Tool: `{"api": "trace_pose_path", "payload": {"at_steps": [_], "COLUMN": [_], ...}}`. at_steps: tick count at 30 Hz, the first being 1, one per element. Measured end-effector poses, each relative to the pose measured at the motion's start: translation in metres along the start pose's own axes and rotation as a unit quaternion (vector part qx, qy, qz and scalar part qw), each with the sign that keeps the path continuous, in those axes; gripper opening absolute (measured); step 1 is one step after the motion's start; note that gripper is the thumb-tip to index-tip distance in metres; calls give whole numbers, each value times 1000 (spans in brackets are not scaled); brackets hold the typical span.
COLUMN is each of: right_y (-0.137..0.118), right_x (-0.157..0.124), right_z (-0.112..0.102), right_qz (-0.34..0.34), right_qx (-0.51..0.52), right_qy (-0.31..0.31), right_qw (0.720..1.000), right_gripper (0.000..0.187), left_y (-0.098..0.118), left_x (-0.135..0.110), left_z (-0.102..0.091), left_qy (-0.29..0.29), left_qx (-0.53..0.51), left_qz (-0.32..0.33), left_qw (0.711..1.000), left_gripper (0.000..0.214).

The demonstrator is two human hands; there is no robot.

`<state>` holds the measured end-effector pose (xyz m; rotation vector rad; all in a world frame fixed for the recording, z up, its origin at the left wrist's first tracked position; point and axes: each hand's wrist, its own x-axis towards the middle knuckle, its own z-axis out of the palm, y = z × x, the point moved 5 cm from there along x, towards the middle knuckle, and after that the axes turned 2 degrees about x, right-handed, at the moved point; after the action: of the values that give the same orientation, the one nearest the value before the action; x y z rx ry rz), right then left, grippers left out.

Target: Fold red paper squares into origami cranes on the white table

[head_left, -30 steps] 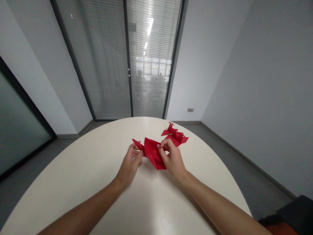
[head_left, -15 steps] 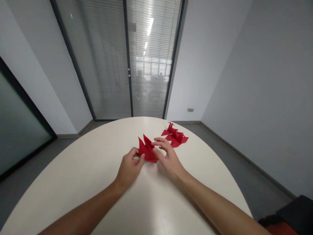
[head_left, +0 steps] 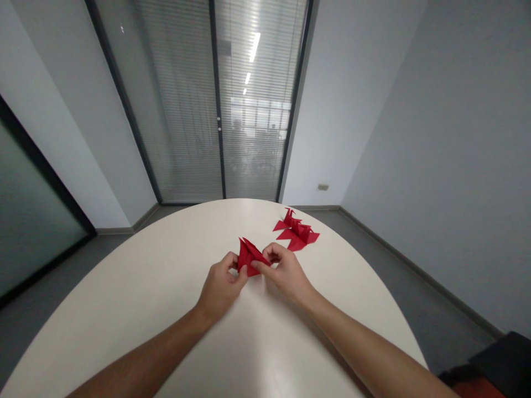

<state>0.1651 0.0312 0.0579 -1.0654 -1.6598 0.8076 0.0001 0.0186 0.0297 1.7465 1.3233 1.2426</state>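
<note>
A small folded red paper piece (head_left: 248, 255) is held just above the white oval table (head_left: 145, 298), between both my hands. My left hand (head_left: 219, 287) pinches its left side with thumb and fingers closed. My right hand (head_left: 284, 272) pinches its right side, fingers curled in. The paper is folded into a narrow pointed shape with tips sticking up. Farther back and to the right lie finished red paper cranes (head_left: 296, 231) on the table, apart from my hands.
Glass doors with blinds (head_left: 215, 99) stand beyond the table's far edge. Grey walls close in on both sides. A dark object with an orange part (head_left: 485, 370) sits at the lower right, off the table.
The red paper went from a wide flat sheet to a smaller, narrower fold. My right hand opened over it, then closed again into a pinch. Both hands drew closer together.
</note>
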Motion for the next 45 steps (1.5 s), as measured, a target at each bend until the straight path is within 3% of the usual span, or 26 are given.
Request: {"api": "trace_pose_path", "payload": {"at_steps": [4,10,13,16,20,23,28,30,36,45], "right_y": [-7,-18,-26,-31,-35,-32,-25,-24,-25,-21], "right_x": [-6,-12,-16,-18,-19,-16,-12,-11,-12,-8], "right_z": [1,5,8,11,13,11,9,9,9,8], "right_qz": [-52,-135,-211,-238,-222,-177,-153,-151,-150,-96], "right_qx": [-30,-112,-148,-141,-83,-42,-47,-60,-89,-48], "right_qy": [-6,-55,-69,-89,-114,-91,-87,-93,-97,-90], "right_qw": [998,983,964,957,965,979,983,982,980,990], "right_gripper": [9,20,22,24,14,7,33,36,19,15], "left_y": [0,-3,2,8,7,3,-1,0,5,-8], "left_x": [0,1,1,0,1,3,3,3,2,6], "left_z": [4,6,2,-2,-6,-6,-5,-6,-6,5], "left_qy": [-25,-37,-46,-56,-37,-12,-5,-6,-16,-26], "left_qx": [-80,-103,-81,-84,-95,-83,-91,-90,-81,-147], "left_qz": [-2,-7,27,80,64,36,33,36,38,-11], "left_qw": [996,994,995,992,993,996,995,995,996,989], "left_gripper": [14,15,10,8,8,10,21,23,18,22]}}
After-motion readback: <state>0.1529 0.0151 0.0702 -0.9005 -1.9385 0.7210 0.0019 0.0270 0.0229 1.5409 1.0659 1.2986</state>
